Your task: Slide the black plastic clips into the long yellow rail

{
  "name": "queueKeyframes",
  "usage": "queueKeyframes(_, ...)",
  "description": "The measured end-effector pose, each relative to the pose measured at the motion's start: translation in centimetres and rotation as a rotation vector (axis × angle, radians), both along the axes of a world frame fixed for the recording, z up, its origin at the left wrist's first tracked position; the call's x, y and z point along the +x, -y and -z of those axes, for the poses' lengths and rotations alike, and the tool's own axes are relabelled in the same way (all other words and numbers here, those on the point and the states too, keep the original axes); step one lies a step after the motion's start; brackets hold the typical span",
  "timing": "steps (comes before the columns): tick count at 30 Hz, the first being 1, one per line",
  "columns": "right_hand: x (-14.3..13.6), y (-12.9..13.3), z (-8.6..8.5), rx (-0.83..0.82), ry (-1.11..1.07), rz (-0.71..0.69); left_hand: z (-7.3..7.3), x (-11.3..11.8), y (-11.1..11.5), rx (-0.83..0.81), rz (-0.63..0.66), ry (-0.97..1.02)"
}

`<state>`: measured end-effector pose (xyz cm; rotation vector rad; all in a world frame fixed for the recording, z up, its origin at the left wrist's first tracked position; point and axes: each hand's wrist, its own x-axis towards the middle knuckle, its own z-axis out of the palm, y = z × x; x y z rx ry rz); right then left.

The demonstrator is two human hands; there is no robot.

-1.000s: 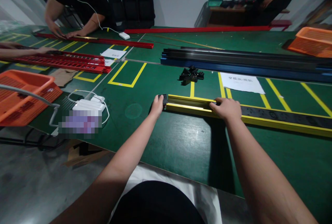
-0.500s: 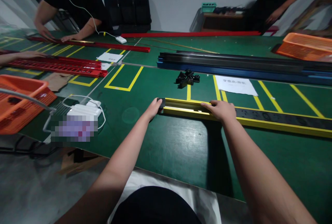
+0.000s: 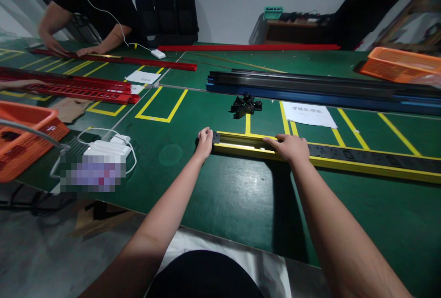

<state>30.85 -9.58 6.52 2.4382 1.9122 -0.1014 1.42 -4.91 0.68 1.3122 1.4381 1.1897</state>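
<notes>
A long yellow rail (image 3: 330,164) lies across the green table in front of me and runs out past the right edge of view. Black module strips (image 3: 365,156) fill its channel to the right of my right hand; the stretch between my hands shows a bare channel. At the rail's left end sits a black end piece (image 3: 216,138), with the fingers of my left hand (image 3: 206,144) closed round its outer side. My right hand (image 3: 292,147) grips the rail from above, thumb pointing left along the channel. Small black parts (image 3: 246,106) lie in a pile behind the rail.
Black and blue rails (image 3: 292,88) lie farther back. A paper sign (image 3: 310,115) rests before them. On the left are red rails (image 3: 86,88), an orange basket (image 3: 31,146) and a white power strip (image 3: 108,150). Another orange basket (image 3: 396,65) stands right. Co-workers are across the table.
My left hand has shifted from the near side of the end piece to its outer end, fingers now curled upward. My right hand keeps its grip. The co-worker at back right has brought both hands together.
</notes>
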Motion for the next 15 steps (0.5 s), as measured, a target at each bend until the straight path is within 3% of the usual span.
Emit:
queueKeyframes(3,-0.1,0.1,-0.1,0.007,0.004,-0.005,0.0,-0.1,0.3,0.069,0.020,0.065)
queueKeyframes(8,-0.2,0.2,-0.3,0.021,0.017,-0.023,-0.4,0.0,0.4,0.015,0.292,0.192)
queueKeyframes(15,-0.2,0.1,-0.3,0.013,0.026,-0.025,-3.0,0.0,0.2,-0.017,0.542,-0.057)
